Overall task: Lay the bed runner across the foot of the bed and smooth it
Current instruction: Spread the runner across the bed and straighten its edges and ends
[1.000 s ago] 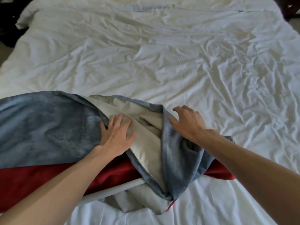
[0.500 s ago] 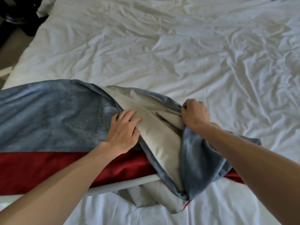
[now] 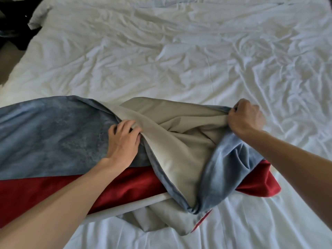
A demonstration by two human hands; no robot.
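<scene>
The bed runner [image 3: 53, 133] is blue velvet with a red band and a white stripe, backed in beige. It lies flat across the left of the bed's foot; its right part is folded over and bunched, beige lining up. My left hand [image 3: 124, 142] presses on the runner at the fold, fingertips gripping the beige edge. My right hand [image 3: 246, 119] is fisted on the far blue edge of the folded part, holding it stretched to the right above the sheet.
The wrinkled white sheet [image 3: 179, 60] covers the whole bed beyond and to the right of the runner. At the upper left the bed's edge meets dark furniture [image 3: 12, 24] and brown floor [image 3: 10, 58].
My right hand closed on the runner's blue edge and pulled it right and away, opening the fold and showing more beige lining. My left hand stayed pressed at the fold.
</scene>
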